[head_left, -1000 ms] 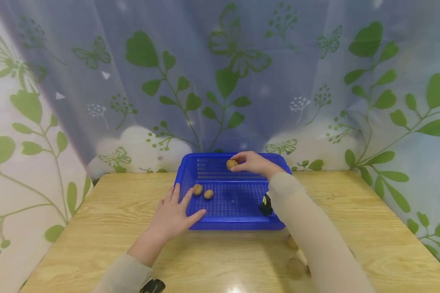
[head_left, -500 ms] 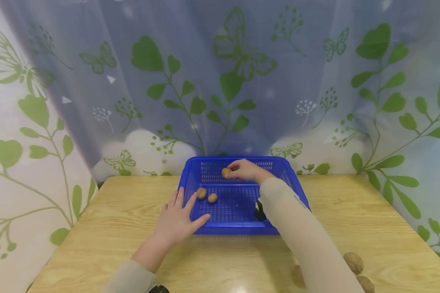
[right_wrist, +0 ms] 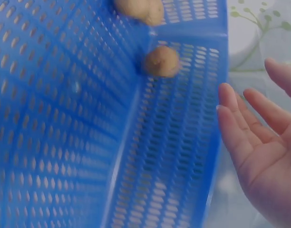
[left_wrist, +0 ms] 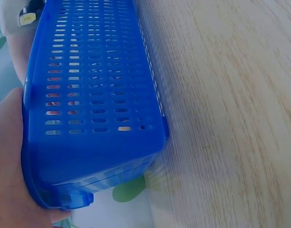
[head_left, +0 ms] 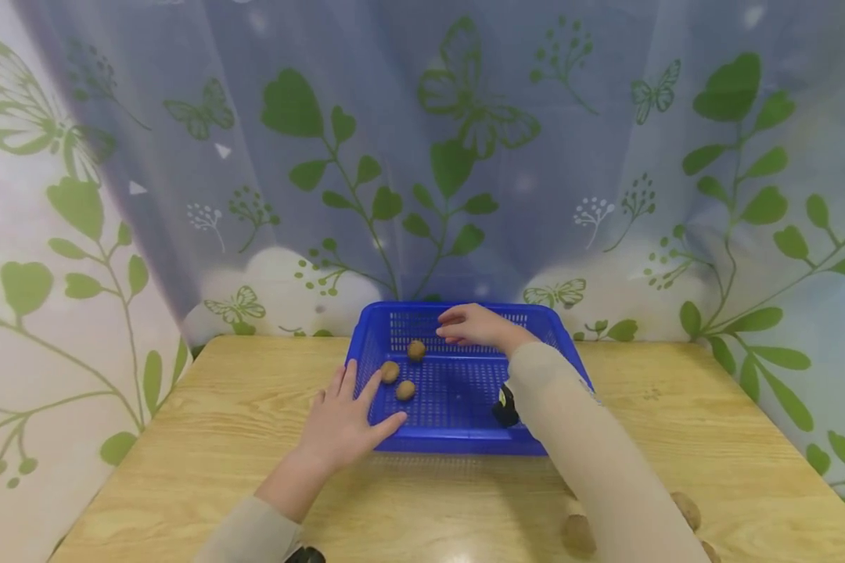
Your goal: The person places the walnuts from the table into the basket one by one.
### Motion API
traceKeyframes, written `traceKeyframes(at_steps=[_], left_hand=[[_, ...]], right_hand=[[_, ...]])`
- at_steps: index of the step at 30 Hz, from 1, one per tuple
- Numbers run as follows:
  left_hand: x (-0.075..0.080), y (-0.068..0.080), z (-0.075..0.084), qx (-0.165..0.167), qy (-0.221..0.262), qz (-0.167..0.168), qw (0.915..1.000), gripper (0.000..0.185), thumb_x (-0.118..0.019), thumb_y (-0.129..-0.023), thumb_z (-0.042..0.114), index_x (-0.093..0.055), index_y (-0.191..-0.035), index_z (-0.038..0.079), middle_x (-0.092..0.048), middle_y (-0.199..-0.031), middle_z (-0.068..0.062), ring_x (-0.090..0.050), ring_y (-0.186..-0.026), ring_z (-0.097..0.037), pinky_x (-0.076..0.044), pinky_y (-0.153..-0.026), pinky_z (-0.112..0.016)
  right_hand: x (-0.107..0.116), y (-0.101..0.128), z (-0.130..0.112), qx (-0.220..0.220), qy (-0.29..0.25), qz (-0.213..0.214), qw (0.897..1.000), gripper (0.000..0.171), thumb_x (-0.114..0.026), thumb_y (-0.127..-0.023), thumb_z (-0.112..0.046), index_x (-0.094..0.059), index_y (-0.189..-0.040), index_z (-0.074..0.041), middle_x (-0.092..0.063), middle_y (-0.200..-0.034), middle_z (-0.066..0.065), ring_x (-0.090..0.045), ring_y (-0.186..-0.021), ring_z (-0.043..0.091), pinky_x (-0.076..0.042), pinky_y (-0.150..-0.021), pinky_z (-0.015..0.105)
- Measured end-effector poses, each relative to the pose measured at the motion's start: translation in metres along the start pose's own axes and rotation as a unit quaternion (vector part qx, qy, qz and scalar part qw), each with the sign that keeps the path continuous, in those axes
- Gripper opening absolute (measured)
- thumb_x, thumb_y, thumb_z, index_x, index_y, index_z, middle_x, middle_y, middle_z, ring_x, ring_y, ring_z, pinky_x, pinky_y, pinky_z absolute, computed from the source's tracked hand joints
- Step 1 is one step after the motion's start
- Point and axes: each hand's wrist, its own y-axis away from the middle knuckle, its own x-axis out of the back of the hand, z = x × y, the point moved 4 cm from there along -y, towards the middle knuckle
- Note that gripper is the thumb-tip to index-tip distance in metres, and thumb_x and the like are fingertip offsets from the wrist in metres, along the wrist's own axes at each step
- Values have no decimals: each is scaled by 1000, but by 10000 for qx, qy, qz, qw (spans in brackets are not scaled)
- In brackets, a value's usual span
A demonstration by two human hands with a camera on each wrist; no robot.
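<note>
A blue plastic basket (head_left: 465,442) with slotted walls stands on the table. Three walnuts lie inside toward its left end: one by the back wall (head_left: 416,350), one near the left wall (head_left: 390,372) and one in front (head_left: 404,390). My left hand (head_left: 339,426) rests on the basket's left front corner with spread fingers; in the left wrist view its thumb lies along the rim. My right hand (head_left: 482,327) hovers over the back of the basket, holding nothing. In the right wrist view its fingers are loosely extended, apart from the walnut (right_wrist: 162,61).
More walnuts (head_left: 579,534) lie on the wooden table (head_left: 253,407) at the front right, partly hidden by the right sleeve (head_left: 591,438). A leaf-and-butterfly curtain (head_left: 366,156) hangs right behind the basket.
My right hand has let go of a walnut, which now lies in the basket by the back wall. The front walnut has shifted slightly. My left hand stays on the corner.
</note>
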Motion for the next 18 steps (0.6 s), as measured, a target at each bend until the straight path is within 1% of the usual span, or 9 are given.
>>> traceKeyframes(at_steps=[6,9,12,15,18], left_hand=[[0,2,2,-50,90,-13,9999,81,-40,-86,69,-30,-148,16,-16,-150,-26,-10,-138,-41,-19,-103,-63],[-1,3,1,-64,94,-24,9999,83,-38,-86,70,-29,-148,16,-15,-150,-26,-9,-138,-41,-19,-102,-63],[-1,2,1,-76,85,5,9999,84,-36,-85,72,-30,-148,15,-15,-150,-26,-9,-138,-41,-19,-102,-63],[-1,1,0,-103,99,50,9999,84,-36,-86,71,-31,-147,14,-15,-150,-26,-10,-138,-41,-20,-102,-63],[1,1,0,-111,150,49,9998,84,-39,-86,70,-32,-146,12,-15,-150,-27,-10,-138,-42,-20,-102,-63]], right_hand=[[30,31,1,151,55,-31,9999,48,-53,-96,-18,-41,-135,7,-47,-133,24,-54,-114,33,-43,-95,40],[44,50,3,215,42,0,9998,49,-53,-96,-19,-41,-134,8,-47,-132,26,-53,-115,34,-42,-96,40],[57,71,9,234,176,86,9995,51,-53,-96,-22,-40,-135,8,-47,-132,26,-52,-115,35,-41,-97,42],[67,92,16,191,361,154,9990,53,-54,-96,-26,-40,-135,7,-47,-133,25,-52,-115,35,-40,-97,44],[71,111,25,211,488,136,9985,55,-53,-96,-27,-39,-136,8,-47,-132,26,-52,-115,36,-40,-97,47]])
